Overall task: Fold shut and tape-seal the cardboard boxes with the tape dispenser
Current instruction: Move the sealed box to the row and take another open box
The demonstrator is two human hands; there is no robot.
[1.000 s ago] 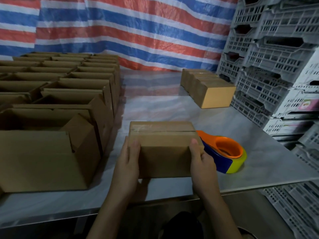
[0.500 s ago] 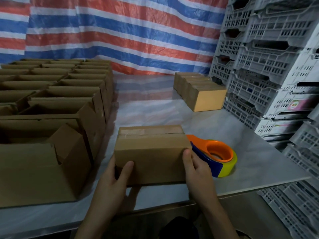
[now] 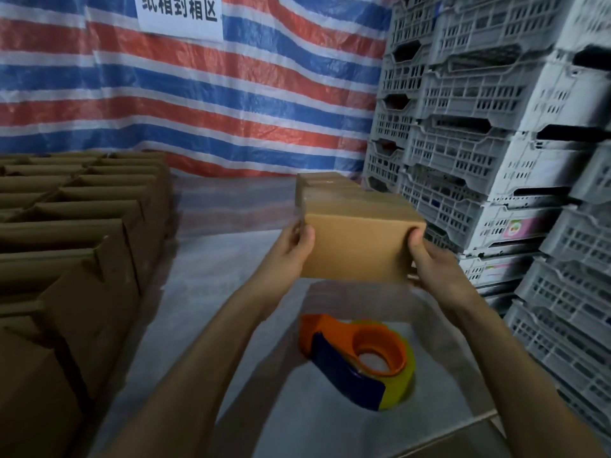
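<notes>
Crates [image 3: 496, 127] flank hands' [image 3: 291, 249] held box [image 3: 357, 242].

A red, white and blue striped plastic tarp [image 3: 205, 104] hangs as the back wall. Near its top edge is a white paper sign [image 3: 180, 13] with black characters, cut off by the frame. Stacked grey perforated plastic crates [image 3: 479, 104] fill the right side from top to bottom; some carry pink labels [image 3: 519, 228]. A pale, smooth counter [image 3: 317, 414] spreads across the foreground.

tan box [image 3: 357, 246], orange-blue-yellow tape dispenser [image 3: 358, 360], striped tarp [image 3: 198, 104]
</notes>
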